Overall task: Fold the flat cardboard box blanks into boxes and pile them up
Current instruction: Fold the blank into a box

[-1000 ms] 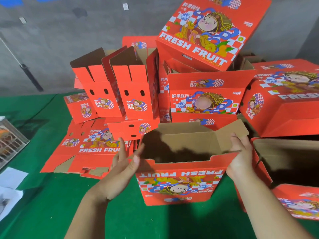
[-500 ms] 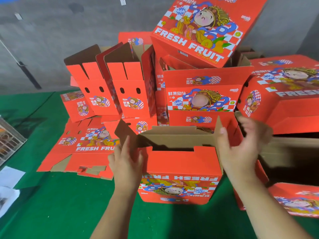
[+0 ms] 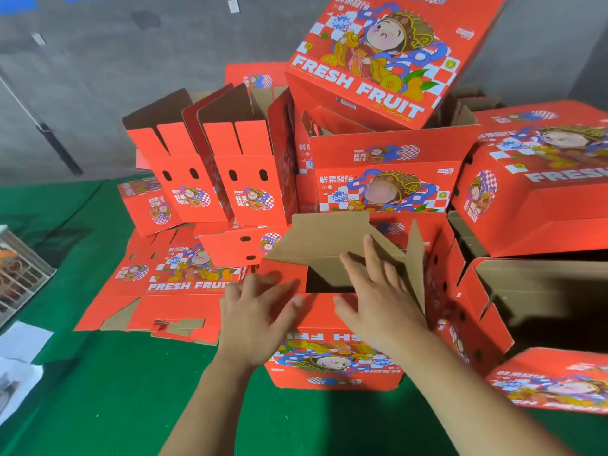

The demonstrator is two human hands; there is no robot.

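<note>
Green cloth (image 3: 98,406) covered the work surface, with a bare grey wall (image 3: 115,77) rising behind it. Every place below is given from the half-folded box (image 3: 332,357) standing on the cloth directly before the person. Behind it and to its right rose a pile of finished boxes (image 3: 388,179), one tilted box (image 3: 388,54) perched on top. To its left lay a flat blank (image 3: 158,284), printed side up, with loose paper sheets (image 3: 23,357) further left near the cloth's edge.

The left hand (image 3: 253,320) lay on the box's near-left flap (image 3: 279,274), fingers spread and pressing rather than curled round it. The right hand (image 3: 378,297) reached over the near wall into the opening, fingers extended against the brown inner flap (image 3: 329,245); neither hand seemed to grasp anything.

The risk, as I judged it, was that the upright side flap (image 3: 416,258) could spring back and block the fold if pressed out of order, creasing the card. A hard push might also shove the box into the pile behind and unsettle the tilted box.
</note>
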